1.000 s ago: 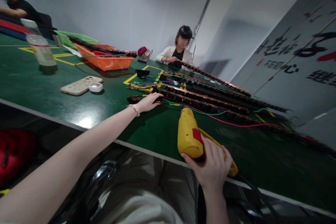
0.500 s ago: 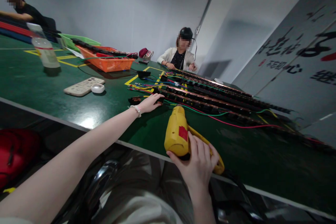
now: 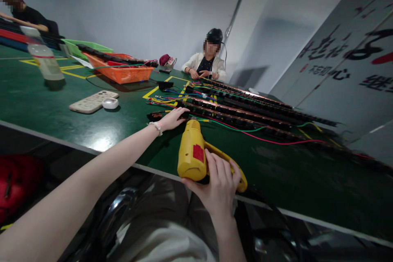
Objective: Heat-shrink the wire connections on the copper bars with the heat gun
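Note:
My right hand [image 3: 216, 182] grips a yellow electric screwdriver [image 3: 193, 152] by its handle, its nose pointing away from me toward the near end of a long black and copper strip [image 3: 233, 119]. My left hand [image 3: 172, 118] reaches across the green table [image 3: 129, 131], fingers curled down onto the end of that strip, where coloured wires [image 3: 172, 102] fan out. Several more such strips [image 3: 260, 104] lie side by side to the right.
A white remote [image 3: 92, 101] and a small white round thing [image 3: 110, 103] lie to the left. Further back stand a plastic bottle [image 3: 43, 59] and an orange basket [image 3: 121, 71]. A person in white [image 3: 204, 65] sits across; another person's arm [image 3: 24, 22] is at far left.
My right hand has carried the yellow screwdriver left and forward, so its nose now sits close to my left hand. My left hand has stayed on the strip's end.

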### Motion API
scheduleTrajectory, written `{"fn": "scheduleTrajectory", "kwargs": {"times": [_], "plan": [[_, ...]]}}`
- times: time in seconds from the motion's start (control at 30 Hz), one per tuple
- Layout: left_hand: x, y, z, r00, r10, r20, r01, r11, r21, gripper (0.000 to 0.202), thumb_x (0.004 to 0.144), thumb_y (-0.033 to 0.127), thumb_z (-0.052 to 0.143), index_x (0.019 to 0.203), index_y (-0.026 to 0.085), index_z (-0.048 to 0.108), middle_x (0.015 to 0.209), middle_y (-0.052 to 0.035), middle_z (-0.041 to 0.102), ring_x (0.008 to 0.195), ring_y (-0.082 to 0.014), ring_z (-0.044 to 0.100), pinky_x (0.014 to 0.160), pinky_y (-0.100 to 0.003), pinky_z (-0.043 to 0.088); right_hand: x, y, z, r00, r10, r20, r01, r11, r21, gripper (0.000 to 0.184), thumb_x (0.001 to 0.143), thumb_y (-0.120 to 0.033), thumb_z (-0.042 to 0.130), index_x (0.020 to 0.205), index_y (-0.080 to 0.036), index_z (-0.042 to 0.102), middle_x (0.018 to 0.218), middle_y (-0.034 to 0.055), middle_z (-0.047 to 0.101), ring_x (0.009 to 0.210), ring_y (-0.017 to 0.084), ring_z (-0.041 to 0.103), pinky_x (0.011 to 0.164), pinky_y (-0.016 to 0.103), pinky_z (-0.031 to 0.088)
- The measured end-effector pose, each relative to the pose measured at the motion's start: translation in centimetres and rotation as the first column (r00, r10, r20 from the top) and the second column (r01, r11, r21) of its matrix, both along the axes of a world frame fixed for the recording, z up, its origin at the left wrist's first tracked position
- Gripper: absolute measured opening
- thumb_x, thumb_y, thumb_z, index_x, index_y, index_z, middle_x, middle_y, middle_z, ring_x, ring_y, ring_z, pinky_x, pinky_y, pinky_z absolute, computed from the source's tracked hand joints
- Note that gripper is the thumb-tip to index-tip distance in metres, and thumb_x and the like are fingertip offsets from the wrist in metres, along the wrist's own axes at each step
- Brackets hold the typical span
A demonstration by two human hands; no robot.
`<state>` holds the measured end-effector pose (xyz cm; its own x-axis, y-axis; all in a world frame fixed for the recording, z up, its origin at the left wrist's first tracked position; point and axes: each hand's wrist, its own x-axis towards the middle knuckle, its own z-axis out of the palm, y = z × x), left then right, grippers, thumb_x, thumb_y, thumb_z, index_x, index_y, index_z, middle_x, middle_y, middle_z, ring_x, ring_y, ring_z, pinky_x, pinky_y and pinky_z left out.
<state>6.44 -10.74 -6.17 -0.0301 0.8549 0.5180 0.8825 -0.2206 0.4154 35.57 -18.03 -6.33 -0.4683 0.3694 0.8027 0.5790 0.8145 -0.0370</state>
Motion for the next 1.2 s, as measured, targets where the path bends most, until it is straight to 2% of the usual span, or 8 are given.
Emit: {"fn": "scheduleTrajectory", "kwargs": {"times": [0.13, 0.27, 0.53, 0.73, 0.9, 1.2], "plan": [[-0.2, 0.0, 0.0, 1.0, -0.011, -0.003, 0.011, 1.0, 0.0, 0.043, 0.085, 0.023, 0.047, 0.127, 0.02, 0.047, 0.123, -0.0091, 0.054, 0.119, -0.0241, 0.048, 0.108, -0.045, 0.037, 0.5, 0.9, 0.0, 0.999, 0.027, 0.017, -0.027, 1.0, 0.008, 0.077, 0.073, -0.075, 0.049, 0.12, -0.014, 0.057, 0.108, 0.0099, 0.065, 0.098, 0.022, 0.056, 0.102, 0.043, 0.027], [-0.1, -0.1, 0.2, 1.0, -0.011, 0.013, 0.011, 1.0, -0.014, 0.043, 0.084, 0.022, 0.049, 0.127, 0.02, 0.047, 0.123, -0.0095, 0.054, 0.119, -0.0239, 0.048, 0.108, -0.046, 0.036, 1.3, 1.8, -0.1, 0.999, 0.038, 0.026, -0.038, 0.999, 0.013, 0.082, 0.07, -0.079, 0.049, 0.121, -0.015, 0.057, 0.108, 0.0097, 0.065, 0.098, 0.022, 0.057, 0.103, 0.042, 0.027], [0.0, -0.2, 0.3, 0.999, -0.024, 0.036, 0.025, 1.0, -0.017, 0.042, 0.085, 0.026, 0.05, 0.126, 0.02, 0.048, 0.123, -0.0096, 0.054, 0.118, -0.0242, 0.048, 0.106, -0.045, 0.038, 3.8, 3.8, -0.3, 0.999, -0.037, 0.038, 0.03, 0.988, 0.148, 0.082, 0.068, -0.078, 0.053, 0.121, -0.015, 0.056, 0.105, 0.009, 0.067, 0.094, 0.021, 0.059, 0.1, 0.04, 0.029], [-0.1, -0.1, 0.2, 1.0, -0.001, 0.025, 0.002, 0.999, -0.035, 0.042, 0.086, 0.031, 0.051, 0.127, 0.02, 0.048, 0.123, -0.0094, 0.054, 0.12, -0.0242, 0.048, 0.104, -0.043, 0.039, 5.6, 4.8, -0.3, 0.993, -0.108, 0.043, 0.098, 0.977, 0.192, 0.08, 0.07, -0.074, 0.055, 0.12, -0.012, 0.056, 0.102, 0.0097, 0.067, 0.094, 0.022, 0.059, 0.099, 0.041, 0.031], [0.0, -0.2, 0.2, 1.0, 0.018, 0.006, -0.017, 0.998, -0.055, 0.042, 0.087, 0.031, 0.05, 0.128, 0.021, 0.047, 0.124, -0.0092, 0.052, 0.121, -0.0244, 0.047, 0.105, -0.043, 0.039, 5.9, 4.8, -0.3, 0.983, -0.18, 0.034, 0.168, 0.961, 0.219, 0.081, 0.07, -0.075, 0.053, 0.119, -0.011, 0.057, 0.098, 0.0102, 0.068, 0.09, 0.023, 0.059, 0.095, 0.042, 0.033], [0.4, -0.3, 0.5, 0.999, 0.049, -0.021, -0.051, 0.997, -0.066, 0.043, 0.088, 0.031, 0.049, 0.129, 0.02, 0.046, 0.126, -0.01, 0.052, 0.121, -0.0249, 0.047, 0.104, -0.043, 0.04, 4.5, 3.2, 0.0, 0.96, -0.279, 0.018, 0.269, 0.941, 0.206, 0.078, 0.07, -0.076, 0.053, 0.112, -0.011, 0.061, 0.095, 0.0105, 0.067, 0.088, 0.024, 0.058, 0.092, 0.042, 0.033]]}}
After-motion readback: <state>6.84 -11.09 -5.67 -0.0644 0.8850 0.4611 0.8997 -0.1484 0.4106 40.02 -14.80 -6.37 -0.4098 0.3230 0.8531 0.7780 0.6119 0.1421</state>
